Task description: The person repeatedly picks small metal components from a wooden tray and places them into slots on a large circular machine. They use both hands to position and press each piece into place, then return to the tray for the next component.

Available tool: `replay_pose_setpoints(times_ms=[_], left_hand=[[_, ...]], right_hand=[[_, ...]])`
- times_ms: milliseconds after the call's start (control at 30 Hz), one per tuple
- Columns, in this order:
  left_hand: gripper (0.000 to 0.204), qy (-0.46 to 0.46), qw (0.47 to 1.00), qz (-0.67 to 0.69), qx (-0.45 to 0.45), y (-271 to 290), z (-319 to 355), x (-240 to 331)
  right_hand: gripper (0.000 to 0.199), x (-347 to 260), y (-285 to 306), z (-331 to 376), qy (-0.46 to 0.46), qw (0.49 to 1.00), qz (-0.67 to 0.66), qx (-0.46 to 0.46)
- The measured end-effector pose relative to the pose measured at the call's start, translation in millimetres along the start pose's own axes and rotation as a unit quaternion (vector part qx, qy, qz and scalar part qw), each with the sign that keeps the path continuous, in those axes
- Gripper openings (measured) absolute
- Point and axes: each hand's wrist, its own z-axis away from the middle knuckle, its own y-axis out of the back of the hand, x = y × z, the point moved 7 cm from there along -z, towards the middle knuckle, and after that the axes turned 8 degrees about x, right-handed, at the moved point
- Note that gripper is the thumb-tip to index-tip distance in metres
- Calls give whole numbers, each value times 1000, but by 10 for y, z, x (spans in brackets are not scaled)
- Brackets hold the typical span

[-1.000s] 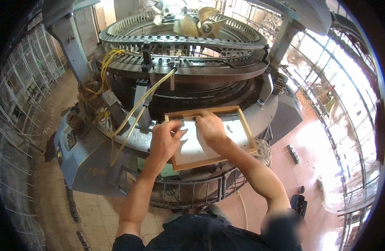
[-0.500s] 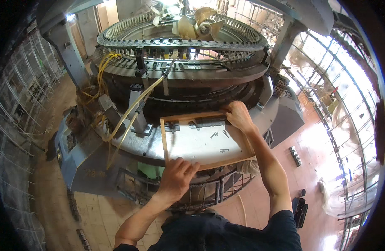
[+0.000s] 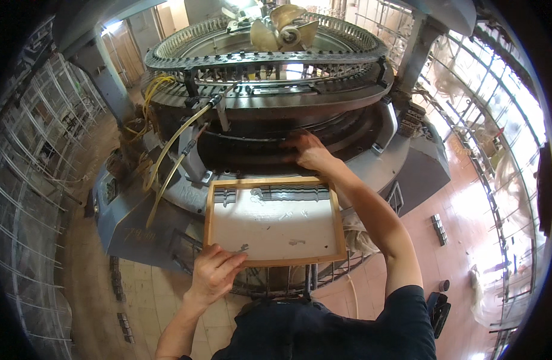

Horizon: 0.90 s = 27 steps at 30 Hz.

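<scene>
Wooden-framed tray [image 3: 274, 223] rests on the circular machine's ledge [image 3: 378, 174]. Left hand [image 3: 214, 273] grips its near corner, pinching a small metal part [image 3: 243, 247]. Right hand [image 3: 309, 151], fingers spread, presses the machine's dark ring [image 3: 252, 150]. Tray looks light, rigid; best held by the frame edges.

Bright daylight from right, window glare, fisheye-bent dark edges

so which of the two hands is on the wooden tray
The left hand: it grips the near edge of the wooden tray, fingers by a small metal piece. The right hand reaches past the tray onto the round machine.
</scene>
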Motion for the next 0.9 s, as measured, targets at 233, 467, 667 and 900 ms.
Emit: replay_pose_setpoints(times_ms=[233, 467, 667, 900], left_hand=[[45, -6, 1000, -19, 8, 10, 27, 13], [46, 3, 1000, -23, 12, 0, 37, 29], [43, -4, 1000, -14, 20, -79, -15, 75], [38, -31, 998, -24, 43, -491, -298, 76]], right_hand=[[25, 226, -106, -189, -61, 997, -51, -11], [19, 212, -128, -157, -3, 999, 31, -9], [25, 285, 803, 538, -205, 959, -169, 99], [26, -537, 1144, 1313, -165, 959, -197, 117]])
